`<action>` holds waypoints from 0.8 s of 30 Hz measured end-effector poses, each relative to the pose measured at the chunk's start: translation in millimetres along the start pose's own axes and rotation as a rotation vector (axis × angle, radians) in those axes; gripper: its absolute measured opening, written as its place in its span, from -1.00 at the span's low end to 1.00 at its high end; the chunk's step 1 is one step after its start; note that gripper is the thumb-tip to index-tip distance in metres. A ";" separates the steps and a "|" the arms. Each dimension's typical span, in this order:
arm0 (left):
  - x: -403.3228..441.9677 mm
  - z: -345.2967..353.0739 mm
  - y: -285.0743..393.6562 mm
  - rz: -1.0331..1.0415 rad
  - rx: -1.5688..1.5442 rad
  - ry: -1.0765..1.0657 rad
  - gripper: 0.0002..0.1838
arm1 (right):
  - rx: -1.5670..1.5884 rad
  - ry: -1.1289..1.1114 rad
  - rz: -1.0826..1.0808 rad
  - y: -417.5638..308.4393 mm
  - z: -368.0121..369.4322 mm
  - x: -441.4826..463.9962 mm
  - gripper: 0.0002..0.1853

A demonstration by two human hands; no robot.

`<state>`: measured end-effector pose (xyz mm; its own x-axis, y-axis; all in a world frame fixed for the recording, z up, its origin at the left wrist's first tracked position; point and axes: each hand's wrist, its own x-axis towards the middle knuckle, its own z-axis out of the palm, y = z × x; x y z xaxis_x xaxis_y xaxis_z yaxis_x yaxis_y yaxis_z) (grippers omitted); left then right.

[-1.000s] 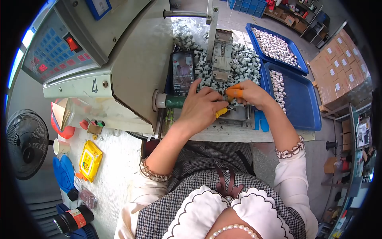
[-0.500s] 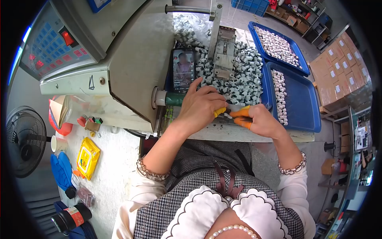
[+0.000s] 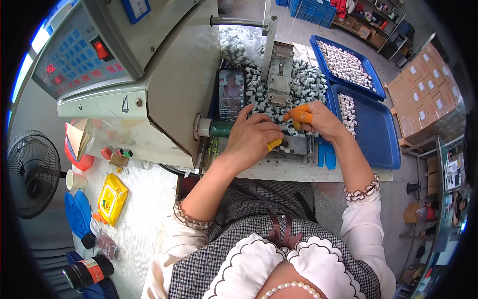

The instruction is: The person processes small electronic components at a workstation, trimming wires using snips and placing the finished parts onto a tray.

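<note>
My left hand rests by the green roller, with yellow covers on its fingertips pressed together near a small white piece at the metal fixture's front edge. What those fingers grip is too small to make out. My right hand wears orange finger covers and is pinched over the pile of small white-and-dark parts; anything between its fingertips is hidden. Behind my hands stands the metal fixture. A phone showing a video leans left of the pile.
A machine with a control panel fills the left. At right are two blue trays with rows of small parts. Yellow wipes, a paper cup, a black jar and a fan are at lower left.
My right hand has moved from beside my left fingertips at the table's front edge up and back over the pile. My left hand stays nearly in place. The view has shifted slightly.
</note>
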<state>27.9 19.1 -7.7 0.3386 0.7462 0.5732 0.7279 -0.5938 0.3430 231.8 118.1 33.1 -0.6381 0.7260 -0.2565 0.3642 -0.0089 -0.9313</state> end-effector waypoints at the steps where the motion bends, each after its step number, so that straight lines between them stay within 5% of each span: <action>1: 0.4 0.0 0.2 -0.005 0.001 0.007 -0.75 | 0.003 0.036 -0.020 0.1 -1.2 -1.7 -0.67; 6: 0.3 3.5 -0.1 0.009 -0.021 0.019 -0.75 | 0.116 0.086 -0.030 10.0 -13.6 -21.5 -0.59; 8: 1.0 5.0 0.3 0.007 -0.019 0.030 -0.74 | -0.201 0.179 -0.132 14.3 6.1 -27.2 -0.59; 14: 7.8 4.6 7.5 0.173 -0.048 0.121 -0.77 | -0.266 0.274 -0.098 -12.8 36.6 -41.0 -0.80; 20: 13.8 -5.8 31.8 -0.074 -0.745 0.171 -0.80 | 0.185 0.560 -0.317 -10.6 35.5 -56.8 -0.88; 24: 13.8 -1.1 35.7 -0.308 -1.397 0.421 -0.90 | 0.369 0.587 -0.606 2.2 53.1 -71.9 -0.89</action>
<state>57.9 7.9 13.2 -0.0885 0.8980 0.4310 -0.4907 -0.4159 0.7657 242.5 29.4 35.8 -0.1660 0.9096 0.3809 -0.2242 0.3413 -0.9128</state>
